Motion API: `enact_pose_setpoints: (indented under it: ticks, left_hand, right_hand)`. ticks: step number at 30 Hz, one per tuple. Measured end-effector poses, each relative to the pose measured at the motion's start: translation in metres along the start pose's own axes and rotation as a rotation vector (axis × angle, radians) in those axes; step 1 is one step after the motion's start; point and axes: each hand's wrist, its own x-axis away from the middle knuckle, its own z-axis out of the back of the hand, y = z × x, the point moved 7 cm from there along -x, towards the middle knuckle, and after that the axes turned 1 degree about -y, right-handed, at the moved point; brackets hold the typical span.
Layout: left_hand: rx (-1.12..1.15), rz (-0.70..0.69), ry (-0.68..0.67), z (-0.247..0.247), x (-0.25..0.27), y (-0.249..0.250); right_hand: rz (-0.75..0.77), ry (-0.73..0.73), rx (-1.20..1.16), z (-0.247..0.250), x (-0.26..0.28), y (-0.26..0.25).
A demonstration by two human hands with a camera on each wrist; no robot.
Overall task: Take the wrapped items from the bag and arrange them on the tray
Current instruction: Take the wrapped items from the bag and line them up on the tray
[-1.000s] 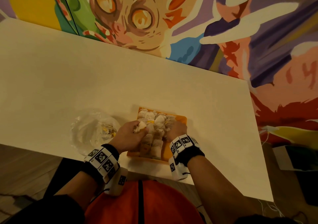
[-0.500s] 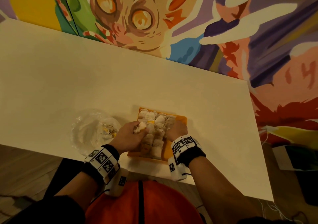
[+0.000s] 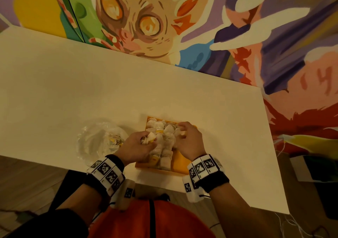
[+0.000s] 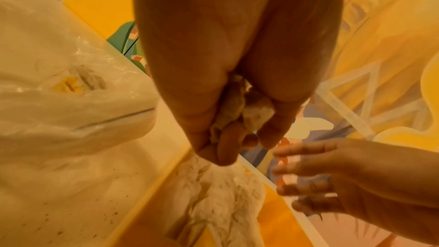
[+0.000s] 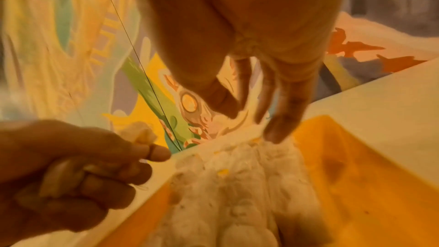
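a person sat at a white table (image 3: 73, 84), both hands over an orange tray (image 3: 180, 162) near the table's front edge. the tray held white wrapped items (image 3: 164, 139) packed in rows along its left and middle, while its right side showed bare orange.

the left hand (image 3: 136, 149) was at the tray's left edge, its fingers curled tight around one wrapped item (image 3: 150, 138), a crumpled white bundle with a bit of yellow showing. from the left wrist view the same bundle (image 4: 247, 112) sat bunched between the curled fingers and the thumb, above the tray's rim.

the right hand (image 3: 189, 141) was over the far right part of the rows, fingers spread and loosely bent downward, fingertips (image 5: 276, 131) at the top of the white bundles (image 5: 237, 176). whether they actually pressed on the wrappers could not be told; they held nothing.

a clear plastic bag (image 3: 99, 140) lay crumpled on the table just left of the tray, with a few pale and yellow items visible inside. a brightly painted mural (image 3: 164, 18) covered the wall beyond the table.
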Motion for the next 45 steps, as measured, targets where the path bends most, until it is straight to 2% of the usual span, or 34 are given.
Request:
enact_pose_setpoints:
  ticks: [2,6,9,14,18,20,22,24,29,33,36,39,42,45]
  left_hand:
    - [0.037,0.043,-0.094,-0.007,0.003,0.004]
    - [0.072,0.059,-0.256,-0.025,0.010,0.021]
    - [0.061,0.049,-0.299,-0.035,0.014,0.031]
    - [0.052,-0.005,-0.309,-0.046,0.015,0.035]
    - [0.009,-0.028,-0.228,-0.050,0.016,0.031]
    - [-0.145,-0.056,-0.135,-0.045,0.016,0.029]
    - [-0.280,-0.118,-0.044,-0.040,0.018,0.033]
    - [-0.285,-0.185,0.000,-0.041,0.021,0.040]
    - [-0.378,-0.250,-0.019,-0.052,0.013,0.040]
    - [-0.318,-0.267,-0.014,-0.051,0.009,0.042]
    - [-0.241,-0.304,-0.037,-0.051,0.007,0.047]
    - [-0.264,-0.292,-0.019,-0.050,-0.001,0.038]
    - [-0.275,-0.205,0.059,-0.035,-0.004,0.019]
    - [-0.264,-0.114,0.121,-0.016,-0.004,0.001]
  right_hand:
    - [0.144,-0.069,-0.157,-0.006,0.007,-0.009]
    - [0.313,-0.240,-0.205,-0.012,0.025,-0.025]
    - [0.360,-0.210,-0.227,-0.007,0.028,-0.022]
    - [0.342,-0.152,-0.306,0.007,0.031,-0.006]
    - [0.292,-0.121,-0.251,0.017,0.030,0.013]
    - [0.310,-0.113,-0.197,0.022,0.029,0.019]
    - [0.339,-0.117,-0.140,0.023,0.028,0.021]
    - [0.351,-0.132,-0.121,0.020,0.030,0.021]
    - [0.289,-0.154,-0.227,0.014,0.031,0.020]
    - [0.196,-0.115,-0.345,0.013,0.027,0.029]
    - [0.162,-0.162,-0.249,0.006,0.021,0.038]
    - [0.135,-0.126,-0.215,0.003,0.012,0.047]
    - [0.091,-0.048,-0.132,0.007,0.007,0.057]
    - [0.046,-0.065,-0.038,0.003,0.004,0.065]
